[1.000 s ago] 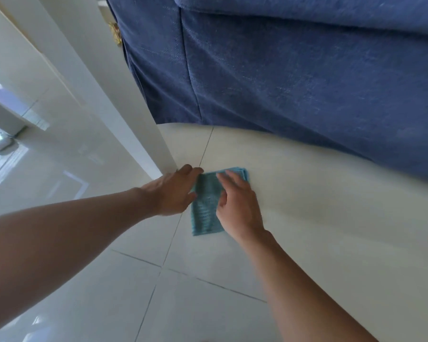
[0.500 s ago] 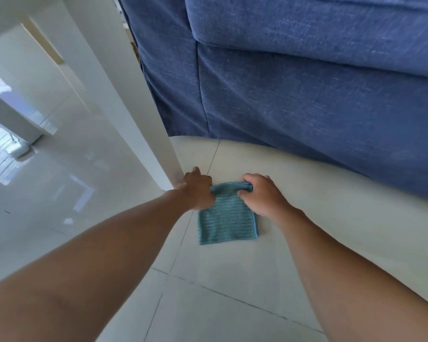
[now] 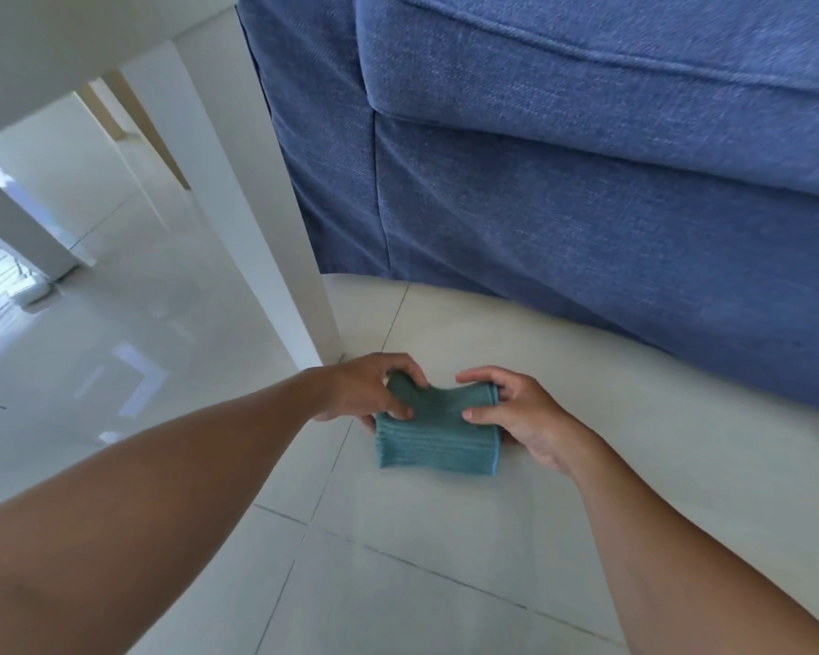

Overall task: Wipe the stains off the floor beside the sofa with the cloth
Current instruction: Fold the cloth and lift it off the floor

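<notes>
I am pinching the cloth [image 3: 438, 430] with my left hand [image 3: 362, 390] and right hand [image 3: 521, 418] near the sofa [image 3: 587, 205] (folding, I judge); next comes pressing it flat.

Cloth [image 3: 438, 434] on floor [image 3: 445, 560] before sofa [image 3: 587, 205], right of table leg [image 3: 256, 238]

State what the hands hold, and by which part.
Both hands grip the cloth along its far edge: left hand at the left corner, right hand at the right corner.

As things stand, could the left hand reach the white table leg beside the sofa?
Probably yes: the left hand grips the cloth just short of the white table leg, with only bare floor between.
</notes>
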Available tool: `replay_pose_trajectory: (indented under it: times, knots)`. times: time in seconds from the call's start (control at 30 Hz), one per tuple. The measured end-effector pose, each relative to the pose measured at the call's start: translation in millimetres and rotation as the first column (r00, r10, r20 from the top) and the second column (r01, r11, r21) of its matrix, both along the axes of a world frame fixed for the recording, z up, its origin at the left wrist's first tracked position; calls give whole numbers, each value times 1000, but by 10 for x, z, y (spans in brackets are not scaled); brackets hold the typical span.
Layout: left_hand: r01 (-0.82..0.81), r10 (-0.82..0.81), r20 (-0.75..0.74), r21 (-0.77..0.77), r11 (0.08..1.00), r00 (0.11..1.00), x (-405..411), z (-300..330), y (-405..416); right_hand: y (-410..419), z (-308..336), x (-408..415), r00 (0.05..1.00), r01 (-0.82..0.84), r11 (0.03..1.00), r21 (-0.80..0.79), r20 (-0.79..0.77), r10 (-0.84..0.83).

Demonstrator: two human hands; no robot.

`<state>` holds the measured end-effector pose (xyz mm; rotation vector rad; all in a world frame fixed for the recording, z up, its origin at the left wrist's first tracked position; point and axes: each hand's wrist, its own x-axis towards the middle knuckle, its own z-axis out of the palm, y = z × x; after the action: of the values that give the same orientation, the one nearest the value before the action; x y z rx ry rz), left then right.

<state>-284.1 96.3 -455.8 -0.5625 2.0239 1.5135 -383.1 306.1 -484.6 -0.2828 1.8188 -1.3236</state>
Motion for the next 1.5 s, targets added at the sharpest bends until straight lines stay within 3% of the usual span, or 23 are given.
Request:
replay_pose_trajectory:
  times: [0.1, 0.13, 0.2, 0.27, 0.4, 0.53, 0.7, 0.87, 1.0, 1.1, 1.2, 1.3, 1.4, 1.5]
  knots:
    - [52, -56, 100, 35, 998, 993, 156, -65, 89, 116, -74, 135, 987, -162, 983, 92, 16, 161]
    - [125, -120, 77, -63, 990, 990, 217, -128, 130, 137, -121, 193, 977, -208, 969, 134, -23, 213]
    - [282, -316, -10, -420, 863, 949, 340, -295, 217, 135, -215, 334, 940, -243, 940, 240, -180, 289]
    - [235, -367, -125, -572, 786, 922, 415, -458, 288, 105, -298, 464, 892, -174, 947, 270, -365, 268]
    - [98, -302, -234, -619, 779, 924, 273, -492, 219, 45, -369, 485, 830, -38, 970, 239, -533, 164]
    - [-61, -174, -370, -544, 837, 913, -1, -269, 166, -13, -250, 270, 820, 90, 990, 111, -572, -11]
    - [-149, -64, -393, -488, 860, 917, -33, 112, 73, -162, 173, -13, 847, 130, 991, 41, -523, -90]
    - [-207, -44, -417, -538, 817, 908, -177, 1076, -146, -410, 911, -267, 872, 104, 991, -89, -471, -134]
    - [-275, -22, -453, -579, 768, 891, -348, 1962, -42, -567, 1755, -460, 777, 72, 971, -229, -598, -199]
    - [-352, 46, -469, -590, 726, 882, -383, 2657, 28, -683, 2316, -541, 773, -7, 944, -330, -601, -204]
    - [-450, 229, -493, -395, 801, 839, -189, 3244, -68, -885, 2740, -524, 811, -81, 910, -406, -558, -177]
    - [-564, 356, -535, -295, 771, 766, 272, 3697, -285, -1239, 3147, -345, 856, -160, 858, -488, -502, -126]
    - [-684, 507, -530, -212, 698, 680, 882, 4064, -488, -1736, 3509, 19, 861, -359, 798, -484, -502, 83]
    - [-805, 625, -535, -204, 558, 569, 1558, 4245, -718, -2246, 3815, 532, 775, -575, 729, -371, -533, 340]
